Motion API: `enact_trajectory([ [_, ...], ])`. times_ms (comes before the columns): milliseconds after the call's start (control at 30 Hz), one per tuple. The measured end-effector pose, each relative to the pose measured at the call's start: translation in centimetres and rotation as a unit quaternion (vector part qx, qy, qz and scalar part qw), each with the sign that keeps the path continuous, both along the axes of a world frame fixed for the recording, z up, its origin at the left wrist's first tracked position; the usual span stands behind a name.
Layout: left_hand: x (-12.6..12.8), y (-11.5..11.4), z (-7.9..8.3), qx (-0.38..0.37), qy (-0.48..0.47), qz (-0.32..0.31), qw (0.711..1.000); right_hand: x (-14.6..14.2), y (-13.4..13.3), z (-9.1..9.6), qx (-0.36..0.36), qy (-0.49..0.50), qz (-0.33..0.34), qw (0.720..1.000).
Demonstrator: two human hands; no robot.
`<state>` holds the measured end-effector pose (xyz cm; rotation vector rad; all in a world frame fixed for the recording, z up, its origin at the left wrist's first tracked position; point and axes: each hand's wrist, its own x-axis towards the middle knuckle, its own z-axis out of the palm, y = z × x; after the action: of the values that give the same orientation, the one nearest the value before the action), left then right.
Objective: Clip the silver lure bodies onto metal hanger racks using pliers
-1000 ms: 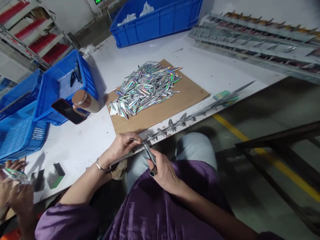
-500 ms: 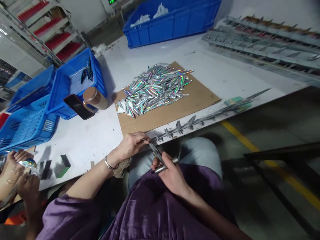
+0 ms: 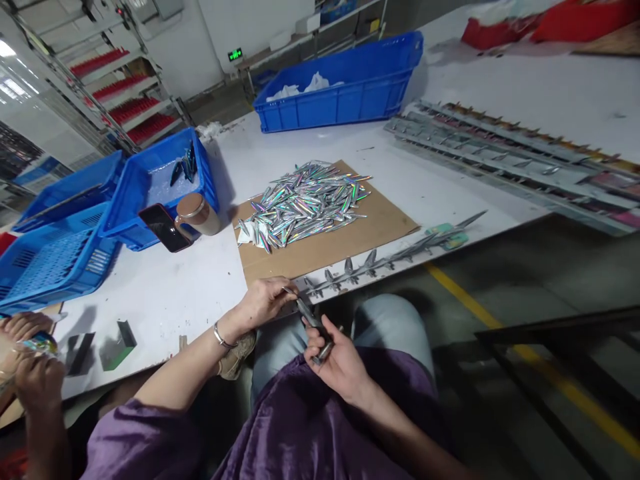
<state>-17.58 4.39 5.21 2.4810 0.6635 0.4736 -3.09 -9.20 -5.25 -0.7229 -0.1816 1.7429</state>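
Observation:
My left hand [image 3: 265, 301] is closed in a pinch at the near end of a long grey metal strip [image 3: 380, 262] with upright clips along it. A thin metallic tip sticks out between its fingertips; I cannot make out what it belongs to. My right hand [image 3: 340, 357] is closed around a dark, slender metal tool [image 3: 311, 319], whose far end meets the left fingertips. Its exact kind is not clear, and the palm partly covers it. Beyond the strip, a heap of shiny silver, leaf-shaped pieces [image 3: 310, 203] lies on brown cardboard [image 3: 385, 223].
On the left stand a phone [image 3: 164, 228], a lidded mug [image 3: 197, 215] and blue crates [image 3: 163, 180]. A large blue bin [image 3: 335, 110] is at the back. Metal racks [image 3: 480, 150] lie at right. Another person's hands [image 3: 35, 367] work at far left. The table edge runs by my knees.
My view has tilted up, so more of the back of the room shows. My right hand has turned the tool; its silver cylinder no longer sticks out crosswise. The left hand keeps its pinch.

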Motion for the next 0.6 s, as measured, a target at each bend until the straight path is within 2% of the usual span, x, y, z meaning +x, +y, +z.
enact_trajectory([
  [33, 0.0, 0.0, 0.0, 0.001, -0.001, -0.001, 1.000, 0.2, -0.1, -0.1, 0.006, -0.050, -0.015, 0.999],
  [67, 0.0, 0.0, 0.0, 0.002, -0.001, 0.000, 1.000, 0.4, -0.2, -0.1, 0.024, -0.141, -0.043, 0.989],
  [100, -0.1, 0.0, -0.1, 0.002, 0.000, 0.001, 1.000, 0.6, -0.4, 0.0, 0.054, -0.261, -0.070, 0.961],
  [133, -0.1, 0.0, -0.1, 0.002, 0.002, 0.003, 1.000, 0.7, -0.6, 0.0, 0.091, -0.389, -0.091, 0.912],
  [167, -0.1, 0.1, -0.1, 0.002, 0.002, 0.004, 1.000, 0.8, -0.7, 0.1, 0.130, -0.505, -0.103, 0.847],
  [200, -0.1, 0.1, -0.2, 0.002, 0.001, 0.004, 1.000, 0.9, -0.8, 0.2, 0.163, -0.596, -0.103, 0.780],
  [233, -0.2, 0.1, -0.2, 0.002, -0.001, 0.003, 1.000, 0.9, -0.8, 0.3, 0.187, -0.655, -0.099, 0.726],
  [267, -0.2, 0.1, -0.3, 0.003, -0.004, 0.003, 1.000, 0.8, -0.7, 0.3, 0.200, -0.683, -0.094, 0.697],
  [300, -0.2, 0.1, -0.3, 0.004, -0.007, 0.003, 1.000, 0.6, -0.5, 0.3, 0.198, -0.683, -0.092, 0.697],
  [333, -0.2, 0.1, -0.4, 0.006, -0.008, 0.004, 1.000, 0.3, -0.3, 0.3, 0.187, -0.665, -0.088, 0.718],
  [433, -0.2, 0.1, -0.4, 0.004, -0.004, 0.013, 1.000, -0.4, 0.6, 0.0, 0.155, -0.563, -0.067, 0.809],
  [500, -0.3, 0.1, -0.5, -0.001, -0.002, 0.023, 1.000, -0.5, 1.0, -0.2, 0.164, -0.446, -0.052, 0.878],
  [533, -0.3, 0.1, -0.6, -0.005, -0.003, 0.028, 1.000, -0.3, 1.0, -0.2, 0.171, -0.388, -0.053, 0.904],
  [567, -0.3, 0.1, -0.7, -0.010, -0.007, 0.030, 0.999, -0.1, 0.9, -0.3, 0.173, -0.350, -0.061, 0.919],
  [600, -0.4, 0.1, -0.8, -0.014, -0.012, 0.030, 0.999, 0.3, 0.8, -0.4, 0.178, -0.353, -0.073, 0.915],
])
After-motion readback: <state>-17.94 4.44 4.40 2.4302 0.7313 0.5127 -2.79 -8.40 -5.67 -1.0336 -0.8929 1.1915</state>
